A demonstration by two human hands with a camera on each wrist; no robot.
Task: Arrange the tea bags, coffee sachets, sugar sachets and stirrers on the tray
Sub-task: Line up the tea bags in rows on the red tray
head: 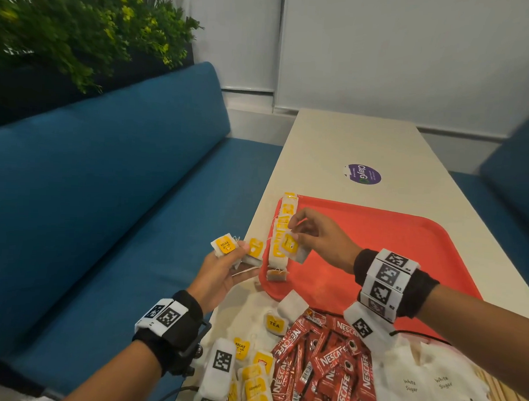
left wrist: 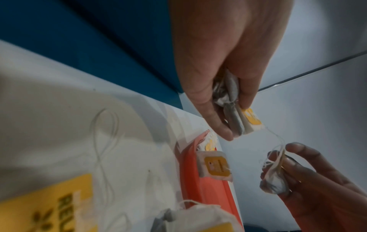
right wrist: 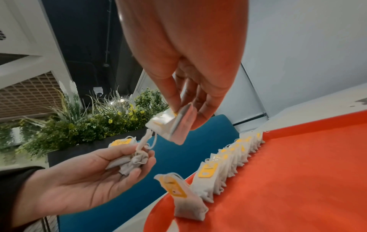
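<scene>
My right hand (head: 292,235) pinches one tea bag (right wrist: 170,130) with a yellow tag, just above the left rim of the red tray (head: 375,249). A row of tea bags (head: 281,228) stands along that rim, and one more tea bag (head: 276,275) lies at the near corner. My left hand (head: 236,256), palm up beside the tray, grips a small bunch of tea bags (right wrist: 129,161). A string runs from the pinched bag to that bunch. Near me lie loose tea bags (head: 251,368), red coffee sachets (head: 320,367) and white sugar sachets (head: 424,383).
The tray sits on a long cream table (head: 334,136) with a purple sticker (head: 361,173). A blue bench (head: 107,195) runs along the left and plants (head: 83,29) stand behind it. What look like wooden stirrers (head: 504,388) show at the bottom right.
</scene>
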